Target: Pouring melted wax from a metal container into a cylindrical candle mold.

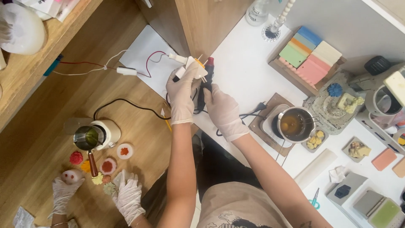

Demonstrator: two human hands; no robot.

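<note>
1. Both of the person's gloved hands are meeting over the edge of the white table, just left of the melting pot, which serves as the landmark here.
2. The left hand is closing around a white plug-like piece with thin wooden sticks poking out beside it.
3. The right hand is wrapping around a black glue gun; its long axis is running away from the person, red tip pointing at the far end.
4. A black cable is trailing from the gun toward the left, away from the pot, and red and white wires are lying farther left over a white sheet.
5. The pot is sitting on a small hotplate and is holding amber liquid.
6. Beyond the pot, a wooden tray is holding coloured blocks.
7. Right of the pot, small dishes are holding yellowish lumps.
8. Far left of the pot, a metal jug with green liquid is standing on a wooden floor.
9. Beside the jug, another person's gloved hands are resting near small coloured flower shapes and round lids of powder.
</note>
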